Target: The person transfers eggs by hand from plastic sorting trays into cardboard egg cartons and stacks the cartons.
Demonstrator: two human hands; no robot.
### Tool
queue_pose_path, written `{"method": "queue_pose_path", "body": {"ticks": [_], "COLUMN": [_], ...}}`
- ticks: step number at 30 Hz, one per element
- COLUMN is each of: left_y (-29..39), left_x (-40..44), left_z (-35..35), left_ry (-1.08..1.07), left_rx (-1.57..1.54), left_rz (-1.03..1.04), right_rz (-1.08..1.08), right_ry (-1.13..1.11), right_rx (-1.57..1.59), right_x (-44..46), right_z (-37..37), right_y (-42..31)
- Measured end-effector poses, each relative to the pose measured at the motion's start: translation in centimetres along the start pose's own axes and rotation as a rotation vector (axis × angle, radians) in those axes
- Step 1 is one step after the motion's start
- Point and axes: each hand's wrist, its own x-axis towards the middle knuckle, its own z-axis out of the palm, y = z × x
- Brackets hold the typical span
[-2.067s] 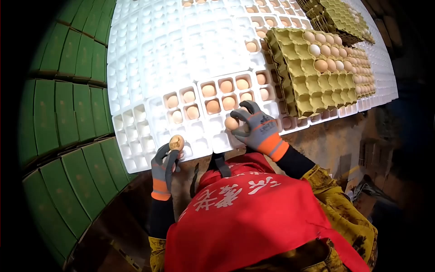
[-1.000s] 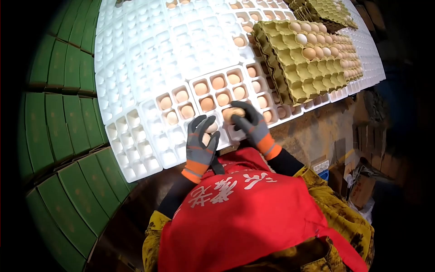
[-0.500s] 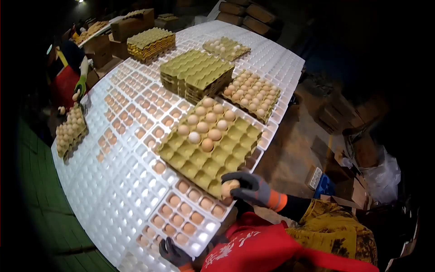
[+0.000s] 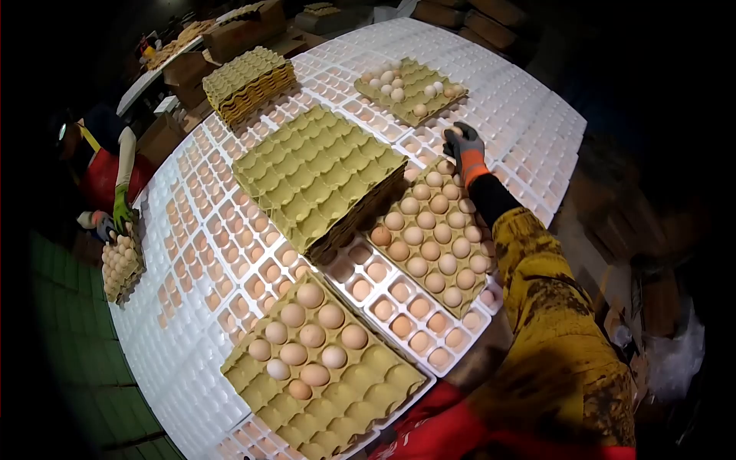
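Observation:
My right hand (image 4: pixel 464 149), in a grey glove with an orange cuff, reaches past the far end of a well-filled pulp egg tray (image 4: pixel 462 294). Its fingers are closed round an egg (image 4: pixel 455 131), mostly hidden by the glove. Beyond it lies another pulp tray (image 4: pixel 418 71), with several white and brown eggs grouped on it. Closest to my body is a partly filled pulp tray (image 4: pixel 346 415), its eggs at the far side and bare cups at the near side. My left hand is out of sight.
White plastic trays (image 4: pixel 180 368) with cups, many holding eggs, cover the table. A stack of pulp trays (image 4: pixel 318 180) stands mid-table, a second stack (image 4: pixel 249 84) farther back. At left, a co-worker's gloved hands (image 4: pixel 115 218) are at an egg tray (image 4: pixel 123 268).
My right hand has gone from the partly filled tray's near corner to beyond the fuller tray, arm stretched out. My left hand has left the view. The camera has shifted toward the far trays.

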Motion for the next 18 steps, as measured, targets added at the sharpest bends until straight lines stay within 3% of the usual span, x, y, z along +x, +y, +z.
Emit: {"method": "queue_pose_path", "body": {"ticks": [3,4,5,6,7,9,13,14,17,18], "left_y": [7.8,4.0,4.5,5.7,6.7,9.4,12.7,13.4,15.0,15.5], "left_x": [-0.1,2.1,5.0,3.3,2.9,3.4,4.5,4.8,5.5,5.8], "left_z": [-2.0,-0.3,0.2,1.0,1.8,2.8,4.8,5.2,6.2,6.6], "left_ry": [-0.067,0.126,0.433,0.121,0.08,0.057,0.037,0.033,0.025,0.021], "left_rx": [0.07,0.064,0.179,0.078,0.077,0.074,0.071,0.072,0.074,0.076], "left_rz": [0.048,0.657,1.232,0.521,0.362,0.307,0.298,0.299,0.295,0.297], "right_rz": [-0.152,-0.144,-0.141,-0.135,-0.001,0.265,0.197,0.242,0.005,-0.283], "right_ry": [0.021,0.023,0.026,-0.019,0.009,0.069,0.018,-0.023,-0.202,-0.113], "right_rx": [-0.065,-0.055,-0.047,-0.153,0.001,0.304,0.389,0.249,-0.617,-1.09], "right_x": [7.4,8.7,10.1,11.1,12.2,13.1,13.6,14.5,16.6,14.8], "right_z": [2.1,2.7,3.2,3.5,3.7,4.2,3.6,3.7,4.0,4.9], "right_y": [2.6,3.0,3.2,3.3,3.4,1.8,3.0,3.8,6.0,5.0]}}
